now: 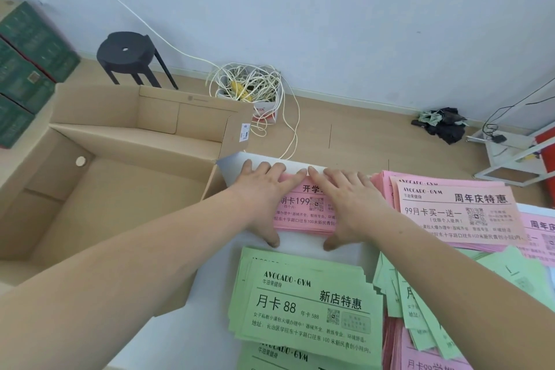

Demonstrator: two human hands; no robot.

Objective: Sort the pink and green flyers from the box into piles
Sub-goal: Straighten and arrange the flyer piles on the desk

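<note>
Two hands bracket one pink stack [309,215] of flyers on the white table [303,242]. The left hand [264,198] and the right hand [345,204] lie side by side on it, index fingertips almost touching. On both hands the fingers spread across the top sheet and reach past its far edge, while the thumbs come down against the near edge, so the stack is clasped between fingers and thumbs on both sides. The stack sits at the far left part of the table, close to the table's far corner, its printed side up. Nearer the person, just apart from the thumbs, lies a green pile [306,303] of flyers, slightly fanned, with another green sheet showing beneath it at the bottom edge. To the right of the clasped stack is a second pink pile [456,210], also fanned, with more pink sheets beyond it at the right edge. Below that, loose green flyers [420,309] lie tilted over pink ones in a mixed heap. Left of the table stands the open cardboard box [135,141], flaps spread, its side against the table edge. Farther back on the floor are a black stool [126,51], a tub of tangled white cable [249,87], dark green cartons [27,54] stacked at the left, and a dark cloth [444,125] by the wall.
</note>
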